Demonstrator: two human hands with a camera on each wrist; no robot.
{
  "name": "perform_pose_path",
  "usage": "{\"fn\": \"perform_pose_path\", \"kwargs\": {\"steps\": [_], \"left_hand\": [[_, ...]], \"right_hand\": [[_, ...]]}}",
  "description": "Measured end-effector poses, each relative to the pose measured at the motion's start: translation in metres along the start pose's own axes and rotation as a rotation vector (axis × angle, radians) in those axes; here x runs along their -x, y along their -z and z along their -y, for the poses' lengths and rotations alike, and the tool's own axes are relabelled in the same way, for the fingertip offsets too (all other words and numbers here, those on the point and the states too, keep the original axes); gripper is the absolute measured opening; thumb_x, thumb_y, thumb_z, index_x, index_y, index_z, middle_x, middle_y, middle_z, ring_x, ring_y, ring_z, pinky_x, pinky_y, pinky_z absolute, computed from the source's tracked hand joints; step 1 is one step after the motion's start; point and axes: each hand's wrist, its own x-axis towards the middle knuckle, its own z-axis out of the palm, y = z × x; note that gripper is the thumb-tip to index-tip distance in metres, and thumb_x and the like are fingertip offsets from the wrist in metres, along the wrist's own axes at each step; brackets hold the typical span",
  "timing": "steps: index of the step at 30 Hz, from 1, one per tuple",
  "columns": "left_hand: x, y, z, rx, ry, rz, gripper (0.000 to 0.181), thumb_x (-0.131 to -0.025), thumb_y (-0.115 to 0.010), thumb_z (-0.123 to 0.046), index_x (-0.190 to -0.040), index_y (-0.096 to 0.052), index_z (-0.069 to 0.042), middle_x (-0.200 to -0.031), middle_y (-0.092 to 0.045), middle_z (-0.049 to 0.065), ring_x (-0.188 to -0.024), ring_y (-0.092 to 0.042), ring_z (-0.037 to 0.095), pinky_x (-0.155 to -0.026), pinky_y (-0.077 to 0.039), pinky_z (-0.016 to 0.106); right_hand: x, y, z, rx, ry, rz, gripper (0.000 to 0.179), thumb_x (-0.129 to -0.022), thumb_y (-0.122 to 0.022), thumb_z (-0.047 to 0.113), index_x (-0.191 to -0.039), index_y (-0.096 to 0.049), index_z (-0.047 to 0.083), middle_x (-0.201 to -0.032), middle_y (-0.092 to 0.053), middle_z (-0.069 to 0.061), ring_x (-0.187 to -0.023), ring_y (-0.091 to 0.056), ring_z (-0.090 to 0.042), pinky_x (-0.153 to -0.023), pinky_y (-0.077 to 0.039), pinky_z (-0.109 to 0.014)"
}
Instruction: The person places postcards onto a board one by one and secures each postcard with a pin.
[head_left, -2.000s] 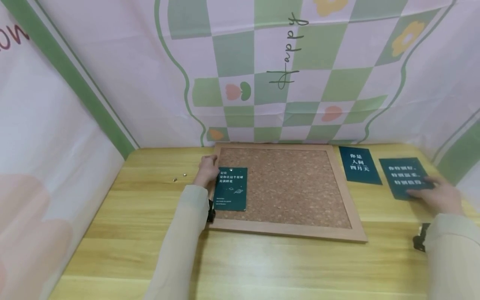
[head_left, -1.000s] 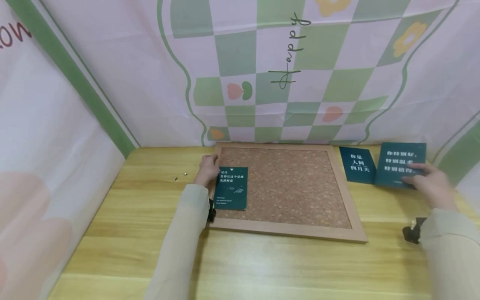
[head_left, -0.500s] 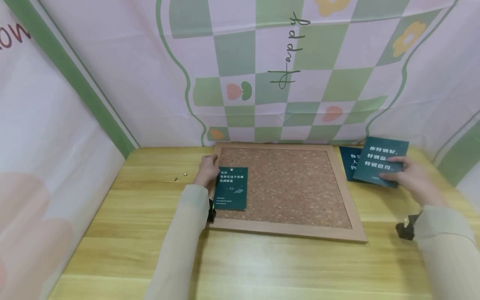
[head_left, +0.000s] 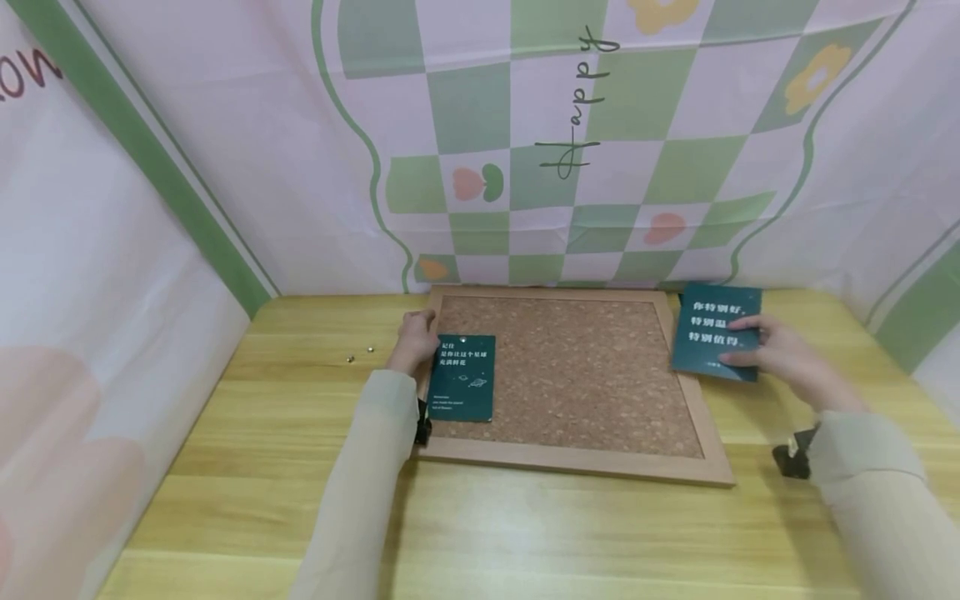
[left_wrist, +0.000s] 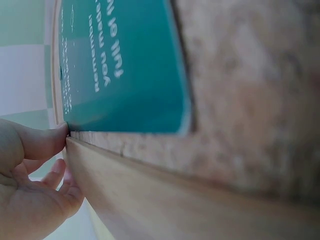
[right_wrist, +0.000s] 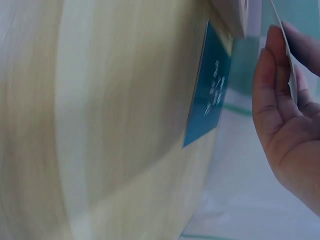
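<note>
My right hand pinches a dark green card with white lettering between thumb and fingers. The card is raised over the right rim of a wood-framed corkboard. In the right wrist view this card shows edge-on, and a second green card lies on the table below it. The head view hides nearly all of that second card. My left hand grips the board's left rim, thumb on top beside a third green card. A silvery pin sits at that card's top edge.
Two small metallic pins lie on the wooden table, left of the board. A printed cloth with checks and flowers hangs right behind the board's back edge. More cloth walls off the left side.
The right hand has lifted its card from the table and carried it left, across the second card to the board's right rim. The left hand stays at the left rim.
</note>
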Motion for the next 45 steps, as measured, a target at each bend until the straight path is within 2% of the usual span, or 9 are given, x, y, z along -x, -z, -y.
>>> {"fn": "perform_pose_path", "kwargs": {"steps": [5, 10, 13, 17, 26, 31, 34, 37, 45], "left_hand": [[-0.001, -0.001, 0.001, 0.007, 0.001, 0.001, 0.054, -0.096, -0.045, 0.001, -0.148, -0.032, -0.006, -0.152, -0.023, 0.020, -0.141, -0.028, 0.036, -0.117, -0.029, 0.044], [-0.002, -0.001, 0.001, 0.015, 0.014, -0.001, 0.055, -0.095, -0.045, 0.001, -0.148, -0.032, -0.006, -0.152, -0.023, 0.019, -0.141, -0.028, 0.035, -0.117, -0.028, 0.044], [-0.003, -0.002, 0.001, 0.004, 0.019, -0.011, 0.054, -0.095, -0.046, 0.001, -0.147, -0.034, -0.006, -0.150, -0.025, 0.019, -0.140, -0.030, 0.035, -0.116, -0.031, 0.044], [-0.004, -0.002, 0.002, 0.008, 0.018, -0.014, 0.055, -0.094, -0.047, 0.000, -0.147, -0.034, -0.006, -0.151, -0.025, 0.019, -0.140, -0.030, 0.035, -0.116, -0.031, 0.044], [-0.004, -0.001, 0.003, 0.012, 0.001, 0.001, 0.054, -0.095, -0.046, 0.000, -0.148, -0.033, -0.006, -0.152, -0.024, 0.019, -0.142, -0.027, 0.034, -0.118, -0.028, 0.044], [-0.003, -0.001, 0.003, 0.021, -0.005, 0.002, 0.054, -0.095, -0.046, 0.000, -0.147, -0.033, -0.006, -0.152, -0.023, 0.019, -0.143, -0.026, 0.035, -0.118, -0.027, 0.045], [-0.002, 0.000, 0.003, 0.022, -0.005, 0.004, 0.054, -0.095, -0.046, 0.000, -0.148, -0.033, -0.005, -0.152, -0.023, 0.019, -0.143, -0.026, 0.035, -0.118, -0.027, 0.045], [-0.002, 0.000, 0.003, 0.024, -0.002, 0.005, 0.055, -0.095, -0.046, 0.001, -0.148, -0.033, -0.006, -0.152, -0.023, 0.019, -0.143, -0.025, 0.034, -0.118, -0.027, 0.044], [-0.004, -0.002, 0.004, 0.036, 0.000, 0.004, 0.055, -0.095, -0.044, 0.002, -0.148, -0.032, -0.005, -0.153, -0.022, 0.019, -0.144, -0.024, 0.033, -0.119, -0.026, 0.043]], "right_hand": [[-0.003, -0.012, 0.018, 0.008, 0.044, 0.032, 0.074, -0.086, -0.069, 0.020, -0.139, -0.026, -0.011, -0.139, -0.028, -0.042, -0.115, -0.042, -0.046, -0.102, -0.029, -0.067], [-0.006, -0.023, 0.030, 0.046, 0.082, 0.026, 0.067, -0.086, -0.069, 0.019, -0.135, -0.033, -0.009, -0.131, -0.039, -0.039, -0.106, -0.051, -0.036, -0.094, -0.041, -0.050], [-0.008, -0.028, 0.035, 0.037, 0.091, 0.042, 0.066, -0.086, -0.069, 0.018, -0.134, -0.034, -0.009, -0.135, -0.034, -0.039, -0.111, -0.048, -0.041, -0.097, -0.039, -0.054], [-0.009, -0.035, 0.042, 0.019, 0.100, 0.056, 0.067, -0.084, -0.070, 0.018, -0.134, -0.034, -0.008, -0.141, -0.025, -0.039, -0.123, -0.034, -0.051, -0.104, -0.026, -0.066], [-0.010, -0.053, 0.065, -0.012, 0.134, 0.101, 0.063, -0.086, -0.069, 0.018, -0.134, -0.036, -0.005, -0.143, -0.027, -0.037, -0.128, -0.034, -0.050, -0.102, -0.032, -0.063], [-0.010, -0.065, 0.079, -0.010, 0.165, 0.105, 0.059, -0.085, -0.070, 0.016, -0.131, -0.039, -0.005, -0.140, -0.031, -0.033, -0.115, -0.043, -0.040, -0.094, -0.040, -0.049], [-0.012, -0.073, 0.085, -0.021, 0.183, 0.114, 0.058, -0.084, -0.072, 0.014, -0.129, -0.041, -0.005, -0.126, -0.046, -0.030, -0.096, -0.053, -0.025, -0.080, -0.044, -0.033], [-0.014, -0.080, 0.087, -0.058, 0.228, 0.121, 0.054, -0.081, -0.075, 0.013, -0.123, -0.045, -0.003, -0.111, -0.055, -0.025, -0.083, -0.058, -0.017, -0.071, -0.046, -0.026], [-0.007, -0.100, 0.110, -0.006, 0.241, 0.149, 0.052, -0.081, -0.075, 0.013, -0.122, -0.047, -0.003, -0.124, -0.048, -0.031, -0.097, -0.053, -0.032, -0.081, -0.043, -0.034]]}}
